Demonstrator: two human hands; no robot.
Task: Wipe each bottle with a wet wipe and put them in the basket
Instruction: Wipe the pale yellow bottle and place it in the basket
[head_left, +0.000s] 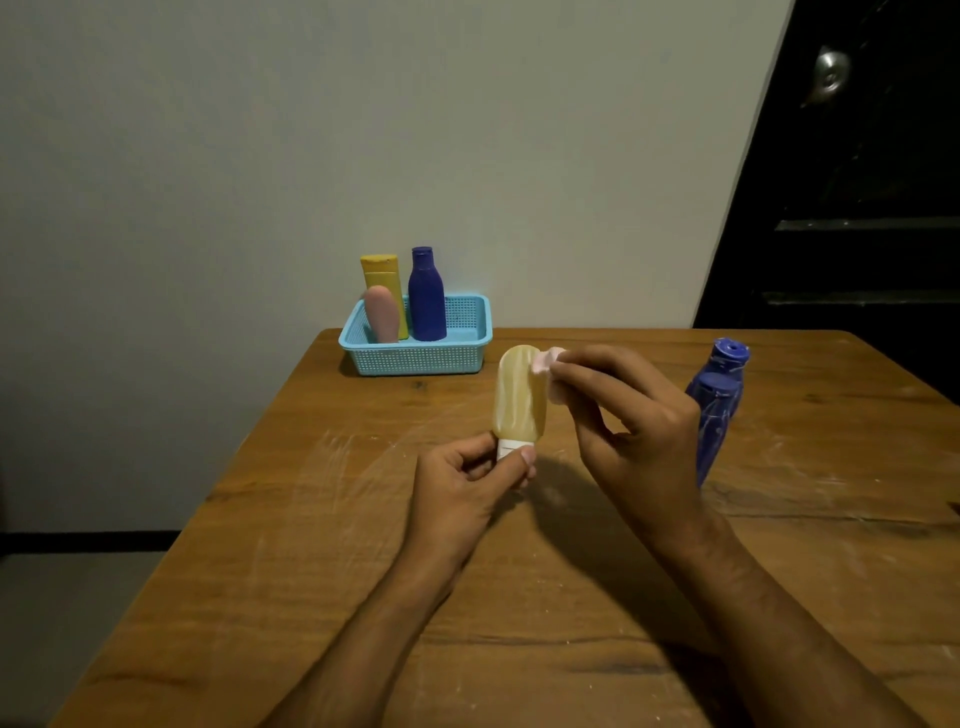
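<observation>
My left hand (470, 480) grips the white cap end of a beige tube bottle (518, 397), held upright above the table. My right hand (631, 421) pinches a crumpled pale wet wipe (546, 366) against the bottle's upper right side. A blue bottle (716, 410) with white smears stands on the table just right of my right hand. The light blue mesh basket (415, 358) sits at the table's far edge. It holds a yellow bottle (383, 278), a pink bottle (382, 314) and a dark blue bottle (427, 296), all upright.
The wooden table (519, 597) has pale scuff marks across its top. A plain wall stands behind it. A dark door (857, 182) with a metal knob is at the right.
</observation>
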